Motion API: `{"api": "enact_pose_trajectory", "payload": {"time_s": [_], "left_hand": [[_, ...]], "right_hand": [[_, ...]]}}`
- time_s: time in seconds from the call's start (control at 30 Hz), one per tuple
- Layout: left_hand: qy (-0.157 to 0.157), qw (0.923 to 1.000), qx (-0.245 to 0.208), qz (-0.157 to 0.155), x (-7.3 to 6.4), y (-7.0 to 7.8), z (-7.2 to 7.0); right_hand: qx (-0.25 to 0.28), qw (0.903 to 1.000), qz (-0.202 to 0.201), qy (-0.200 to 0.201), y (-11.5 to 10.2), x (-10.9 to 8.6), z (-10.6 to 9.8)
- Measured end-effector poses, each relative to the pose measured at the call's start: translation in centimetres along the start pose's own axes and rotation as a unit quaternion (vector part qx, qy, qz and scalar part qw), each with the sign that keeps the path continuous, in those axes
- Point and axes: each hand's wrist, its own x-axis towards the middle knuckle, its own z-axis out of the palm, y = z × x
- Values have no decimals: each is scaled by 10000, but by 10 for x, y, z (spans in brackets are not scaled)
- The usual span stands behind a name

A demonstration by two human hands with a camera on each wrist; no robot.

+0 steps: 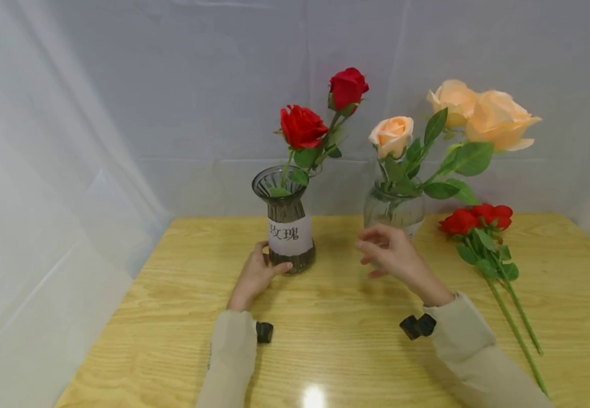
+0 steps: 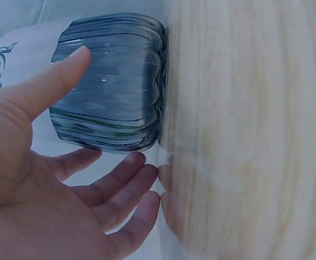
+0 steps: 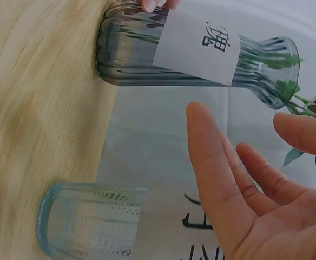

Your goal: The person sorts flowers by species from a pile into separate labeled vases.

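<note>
My left hand (image 1: 256, 275) holds the lower part of a dark ribbed glass vase (image 1: 302, 260) lightly. In the left wrist view its thumb (image 2: 71, 67) lies along the glass, and the other fingertips are right at the vase's side, close to the tabletop. Two red roses (image 1: 303, 127) stand in this vase, which bears a white paper label (image 1: 291, 235) with black characters. My right hand (image 1: 394, 258) is raised with relaxed fingers, holding nothing. It overlaps a clear glass vase (image 1: 384, 207) in the head view and partly hides its label. Peach roses (image 1: 393, 136) lean out of the clear vase.
Red roses (image 1: 494, 215) with long green stems (image 1: 514, 323) lie on the right side of the wooden table (image 1: 172, 340). A pale sheet (image 1: 198, 102) hangs behind the table and along its left. The peach blooms reach out over the lying roses.
</note>
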Motion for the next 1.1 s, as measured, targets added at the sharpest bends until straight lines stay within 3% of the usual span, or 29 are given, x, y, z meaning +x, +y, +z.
{"api": "enact_pose_trajectory", "payload": {"time_s": [0.37, 1.1], "left_hand": [[27, 10000, 42, -23, 1, -3, 0], [28, 10000, -14, 51, 0, 0, 1]], "right_hand": [[123, 9995, 121, -262, 8, -9, -12], [111, 9990, 304, -301, 29, -33, -50]]}}
